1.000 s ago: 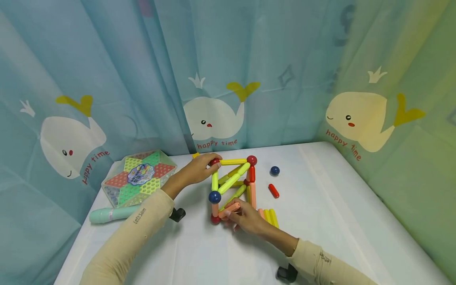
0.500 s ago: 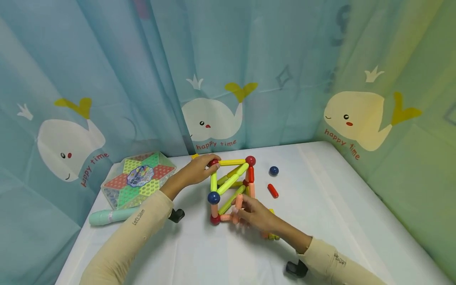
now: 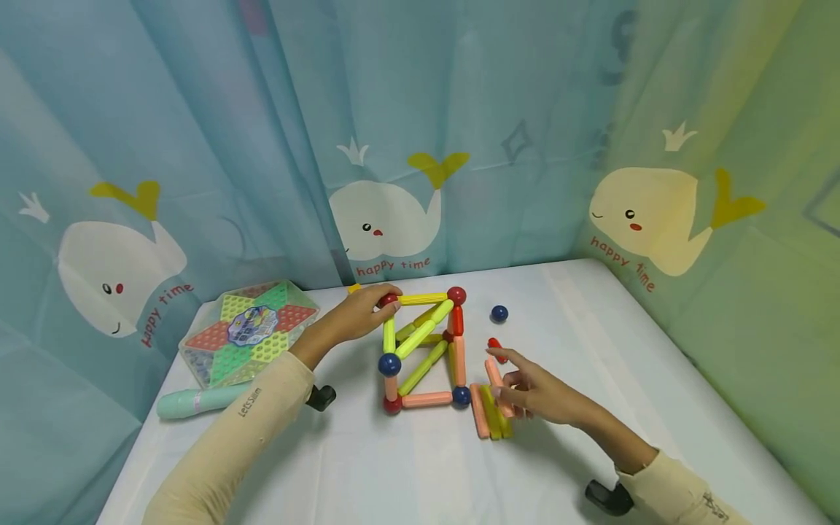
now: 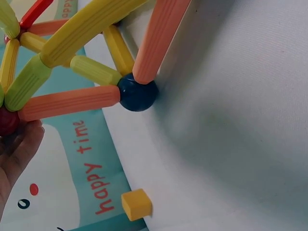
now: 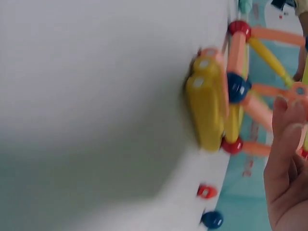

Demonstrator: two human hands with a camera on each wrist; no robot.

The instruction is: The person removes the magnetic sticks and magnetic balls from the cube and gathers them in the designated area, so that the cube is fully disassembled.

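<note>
A box-shaped frame of magnetic sticks and balls (image 3: 420,337) stands on the table in the head view. My left hand (image 3: 356,315) grips the red ball (image 3: 389,300) at its upper back-left corner. In the left wrist view, fingertips touch that red ball (image 4: 7,121) from below. A salmon magnetic stick (image 3: 494,372) is pinched in my right hand (image 3: 550,394), apart from the frame and above the loose sticks. Along the frame's lower front, another salmon stick (image 3: 426,399) joins a red ball (image 3: 392,404) to a blue ball (image 3: 461,396).
Loose salmon and yellow sticks (image 3: 480,417) lie right of the frame. Behind them are a short red stick (image 3: 496,348) and a blue ball (image 3: 499,313). At left sit a star-patterned game board (image 3: 252,332) and a mint-green cylinder (image 3: 197,402). A curtain (image 3: 525,182) hangs behind.
My right hand has moved right, away from the frame's lower front, carrying the salmon stick over the loose sticks. My left hand stays on the upper red ball.
</note>
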